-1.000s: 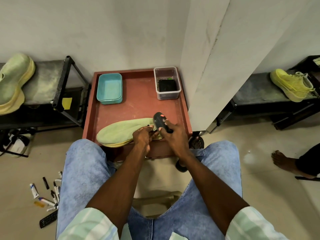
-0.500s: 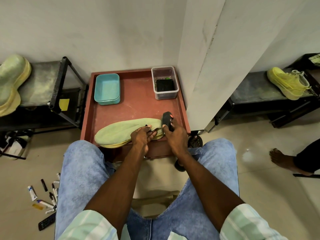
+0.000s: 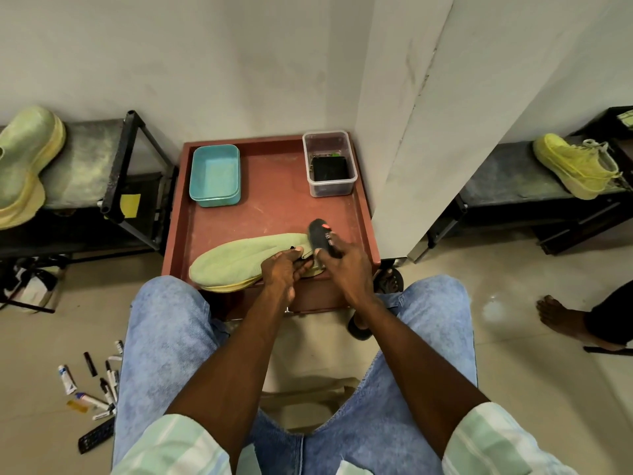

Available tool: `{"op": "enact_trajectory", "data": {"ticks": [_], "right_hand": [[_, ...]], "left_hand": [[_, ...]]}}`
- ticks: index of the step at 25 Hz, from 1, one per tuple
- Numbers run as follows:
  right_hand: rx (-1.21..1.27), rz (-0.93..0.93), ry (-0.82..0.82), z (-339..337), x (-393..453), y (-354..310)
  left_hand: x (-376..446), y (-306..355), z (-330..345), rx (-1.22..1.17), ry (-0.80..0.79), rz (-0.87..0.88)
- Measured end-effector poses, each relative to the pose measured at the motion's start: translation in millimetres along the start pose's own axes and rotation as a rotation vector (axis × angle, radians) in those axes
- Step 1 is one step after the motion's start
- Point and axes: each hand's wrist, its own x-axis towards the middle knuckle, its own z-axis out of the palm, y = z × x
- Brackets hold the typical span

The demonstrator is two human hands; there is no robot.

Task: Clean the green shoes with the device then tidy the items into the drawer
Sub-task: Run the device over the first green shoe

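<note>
Cleaning is the step in hand: left hand [image 3: 281,269] clamps the green shoe [image 3: 239,260] at the bench's [image 3: 274,207] six o'clock edge, right hand [image 3: 344,265] wraps the black device [image 3: 320,234] at the heel, which next needs passes toward nine o'clock.

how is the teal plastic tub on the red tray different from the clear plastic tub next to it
The teal plastic tub is opaque and holds nothing visible, while the clear plastic tub is see-through and holds a flat black item. The teal tub sits at the far left of the red tray, the clear tub at its far right. Both are rectangular, round-cornered, lidless and upright.
</note>
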Motion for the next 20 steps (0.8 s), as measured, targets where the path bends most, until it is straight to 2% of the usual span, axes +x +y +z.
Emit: {"op": "enact_trajectory", "data": {"ticks": [2,6,10,13,16,20], "right_hand": [[-0.003,0.077,0.033,-3.6,7.3,3.1],[0.023,-0.019,-0.027,0.6,8.8,-1.5],[-0.014,0.032,0.011,-2.2,20.9,7.0],[0.048,-0.021,-0.054,-1.1,20.9,1.3],[0.011,0.051,-0.012,-0.3,30.6,6.9],[0.088,0.005,-0.111,-1.3,31.8,-3.0]], "left_hand": [[-1.1,-0.4,-0.7,-0.004,0.003,-0.011],[-4.2,-3.0,-1.2,-0.019,-0.001,0.03],[-5.9,-9.0,-3.2,-0.026,0.023,0.049],[-5.6,-9.4,-3.4,-0.012,0.014,0.077],[-5.7,-7.8,-3.2,0.021,0.007,0.075],[-5.9,-6.6,-4.2,0.074,-0.029,0.103]]}}
